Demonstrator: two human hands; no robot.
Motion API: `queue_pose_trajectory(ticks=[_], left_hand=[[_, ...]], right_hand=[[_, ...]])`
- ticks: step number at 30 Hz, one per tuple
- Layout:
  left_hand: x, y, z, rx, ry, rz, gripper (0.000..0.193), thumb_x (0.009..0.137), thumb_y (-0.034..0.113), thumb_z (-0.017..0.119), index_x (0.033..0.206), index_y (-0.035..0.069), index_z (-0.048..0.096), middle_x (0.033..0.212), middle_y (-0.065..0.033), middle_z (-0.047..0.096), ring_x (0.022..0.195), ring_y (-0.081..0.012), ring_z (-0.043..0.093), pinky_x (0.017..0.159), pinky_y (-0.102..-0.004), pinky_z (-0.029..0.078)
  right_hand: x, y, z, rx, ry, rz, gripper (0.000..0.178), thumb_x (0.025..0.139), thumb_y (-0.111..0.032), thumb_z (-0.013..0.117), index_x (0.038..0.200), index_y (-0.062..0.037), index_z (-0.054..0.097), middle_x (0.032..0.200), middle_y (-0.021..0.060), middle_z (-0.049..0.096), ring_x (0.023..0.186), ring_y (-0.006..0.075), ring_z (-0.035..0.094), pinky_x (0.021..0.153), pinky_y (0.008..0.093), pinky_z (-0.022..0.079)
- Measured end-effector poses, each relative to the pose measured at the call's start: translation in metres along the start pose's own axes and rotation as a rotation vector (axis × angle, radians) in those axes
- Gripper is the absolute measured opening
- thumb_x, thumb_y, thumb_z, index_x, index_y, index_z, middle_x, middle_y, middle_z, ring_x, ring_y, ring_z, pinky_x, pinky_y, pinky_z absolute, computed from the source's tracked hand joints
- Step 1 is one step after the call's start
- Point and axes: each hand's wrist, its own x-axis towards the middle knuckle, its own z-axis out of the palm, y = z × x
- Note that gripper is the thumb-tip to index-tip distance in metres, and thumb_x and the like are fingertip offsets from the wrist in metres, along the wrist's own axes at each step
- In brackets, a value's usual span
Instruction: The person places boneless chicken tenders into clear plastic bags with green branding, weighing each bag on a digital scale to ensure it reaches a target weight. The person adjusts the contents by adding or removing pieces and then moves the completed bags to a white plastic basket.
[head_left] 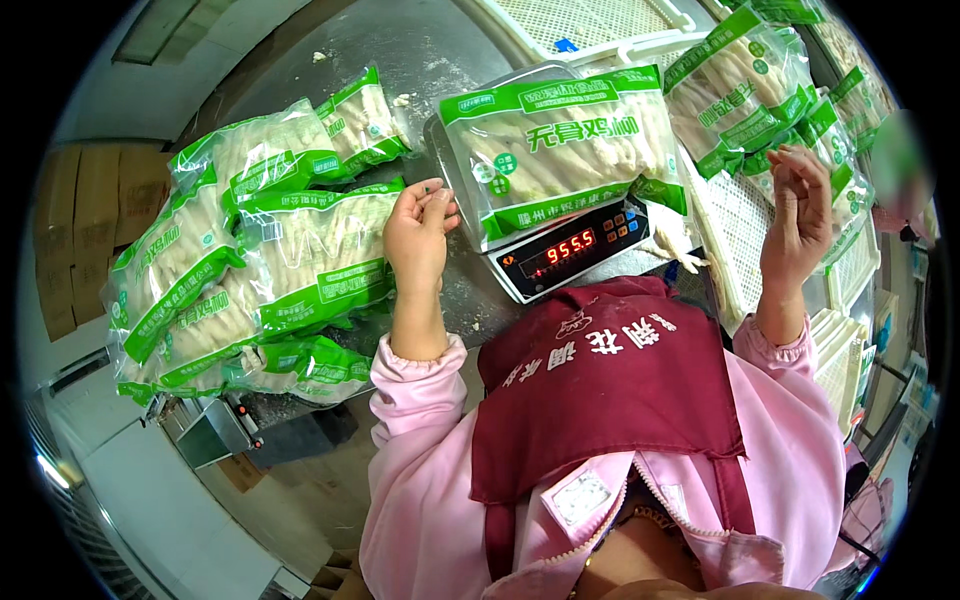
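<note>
One metal table (390,45) is spanning the scene, and a person (600,400) in a pink jacket and maroon apron is working at its near side. A heap of green-trimmed clear bags (320,250), packed with pale chicken feet, is covering the table's left part; more such bags (740,90) are lying at the right, over a white mesh tray (735,240). Between these groups, a single packed bag (560,150) is resting on a digital scale (570,250), whose red digits are glowing, so the weighing of this one is apparently under way or just registering. It is still waiting to come off the scale; which side is holding weighed bags, and so how many are remaining, the view is not telling. A few loose feet (675,240) are lying beside the scale's right end. The right hand (798,210) is hovering well apart from the weighed bag, near the right-hand bags, its fingers bending loosely around nothing. The left hand (420,225) is hanging just left of that bag, fingers curling gently and apparently gripping nothing; whether they are brushing the neighbouring heap is staying unclear
</note>
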Motion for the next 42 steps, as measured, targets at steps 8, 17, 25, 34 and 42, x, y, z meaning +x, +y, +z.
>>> queue_pose_trajectory(ticks=[8,17,25,34,42], left_hand=[[0.005,-0.001,0.012,0.028,-0.040,0.019,0.024,0.103,0.016,0.059,0.119,-0.001,0.063,0.103,-0.0103,0.069,0.086,-0.0141,0.064,0.073,-0.0269,0.056],[0.018,-0.015,0.012,0.175,-0.055,0.020,0.023,0.094,0.010,0.069,0.113,0.001,0.062,0.097,-0.0050,0.069,0.070,-0.0091,0.063,0.058,-0.0214,0.050],[0.023,0.023,0.033,0.234,-0.162,-0.140,0.016,0.093,0.015,0.072,0.101,0.003,0.065,0.081,-0.0015,0.068,0.060,-0.0076,0.061,0.046,-0.0223,0.042],[0.040,0.018,0.045,0.427,-0.076,0.050,0.019,0.088,0.016,0.074,0.101,0.002,0.070,0.083,-0.0039,0.070,0.068,-0.0110,0.064,0.060,-0.0229,0.047],[0.021,0.016,0.022,-0.297,-0.059,-0.139,0.023,0.096,0.010,0.060,0.117,-0.001,0.059,0.102,-0.0114,0.070,0.088,-0.0207,0.069,0.079,-0.0345,0.058]], right_hand=[[-0.027,0.034,-0.017,-0.231,-0.119,0.239,0.018,0.094,0.004,0.064,0.111,-0.0025,0.067,0.103,0.0036,0.065,0.091,0.0112,0.063,0.080,0.0248,0.051],[-0.064,0.055,0.006,-0.390,-0.453,0.479,0.011,0.090,-0.004,0.070,0.100,0.0003,0.067,0.092,0.0075,0.064,0.074,0.0163,0.059,0.067,0.0286,0.047],[-0.058,0.054,0.007,-0.383,-0.443,0.492,0.010,0.091,-0.002,0.068,0.100,0.0006,0.066,0.092,0.0084,0.063,0.073,0.0170,0.057,0.066,0.0293,0.046],[-0.060,0.057,0.003,-0.388,-0.442,0.473,0.010,0.091,-0.004,0.068,0.100,0.0001,0.066,0.092,0.0087,0.063,0.074,0.0176,0.058,0.066,0.0299,0.047],[-0.064,0.057,-0.002,-0.380,-0.419,0.488,0.010,0.091,-0.006,0.070,0.100,-0.0006,0.068,0.092,0.0083,0.063,0.072,0.0163,0.056,0.065,0.0291,0.046]])
